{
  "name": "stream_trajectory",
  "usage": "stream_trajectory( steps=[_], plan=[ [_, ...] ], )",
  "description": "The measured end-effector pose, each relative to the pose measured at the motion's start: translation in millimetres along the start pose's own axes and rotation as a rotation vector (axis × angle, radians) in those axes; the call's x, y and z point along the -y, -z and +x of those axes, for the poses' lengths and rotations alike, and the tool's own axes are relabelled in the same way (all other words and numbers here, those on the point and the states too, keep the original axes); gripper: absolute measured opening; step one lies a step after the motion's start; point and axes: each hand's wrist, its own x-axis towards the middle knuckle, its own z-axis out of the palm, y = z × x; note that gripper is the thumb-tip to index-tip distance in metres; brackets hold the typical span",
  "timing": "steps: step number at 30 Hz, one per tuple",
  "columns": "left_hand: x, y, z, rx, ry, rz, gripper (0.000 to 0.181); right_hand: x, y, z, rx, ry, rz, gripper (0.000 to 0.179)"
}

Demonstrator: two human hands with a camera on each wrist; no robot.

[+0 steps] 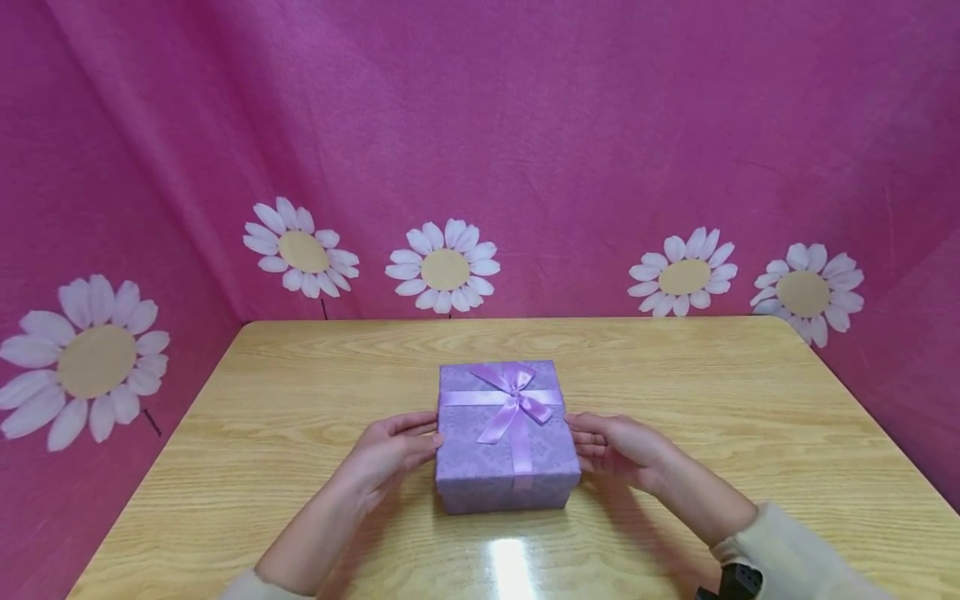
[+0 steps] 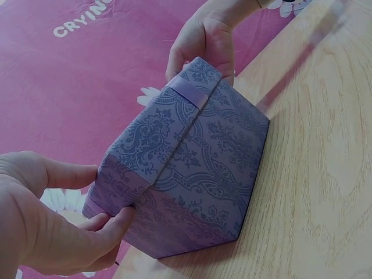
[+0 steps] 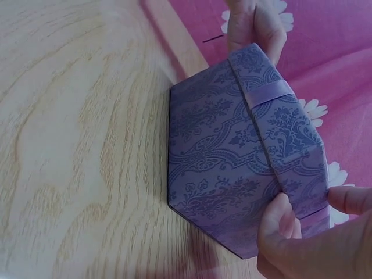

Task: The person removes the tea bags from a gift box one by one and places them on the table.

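A purple gift box (image 1: 504,498) with a damask pattern stands upright on the table, its lid (image 1: 472,446) seated on top. A satin ribbon with a bow (image 1: 515,398) crosses the lid. At the box's left side my left hand (image 1: 384,460) holds the lid, thumb at the top edge. In the left wrist view its fingertips (image 2: 129,214) lie at the lid's lower rim. Opposite, my right hand (image 1: 628,450) holds the lid's right side. Its fingertips (image 3: 280,202) meet the rim in the right wrist view. What the box contains is hidden.
The box rests on a light wood-grain table (image 1: 315,375). A pink cloth (image 1: 525,125) printed with white daisies hangs behind and beside it. A black device (image 1: 738,579) sits at the right sleeve. Light reflects off the table in front of the box.
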Motion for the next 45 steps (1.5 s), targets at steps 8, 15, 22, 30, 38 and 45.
stream_trajectory(
  steps=[8,15,22,30,38,45],
  plan=[
    [-1.4,5.3,-2.5,0.003,0.023,0.015,0.049,-4,-5,-1.5,0.001,0.000,0.029,0.021],
    [-1.2,10.3,-4.4,0.027,0.020,0.013,0.051,-4,-9,-2.9,-0.013,-0.004,0.039,0.018],
    [0.8,15.1,-6.7,0.036,0.003,0.013,0.052,-4,-13,-1.1,-0.009,-0.012,0.021,0.014],
    [2.0,16.8,-8.4,0.049,0.006,0.004,0.053,-4,-12,-1.3,-0.018,-0.029,0.019,0.012],
    [2.7,19.0,-9.1,0.037,0.012,-0.018,0.052,-2,-14,-1.3,0.002,-0.040,0.035,0.011],
    [1.0,18.2,-8.1,0.048,0.003,-0.026,0.052,-4,-11,-0.8,0.021,-0.033,0.047,0.012]
  ],
)
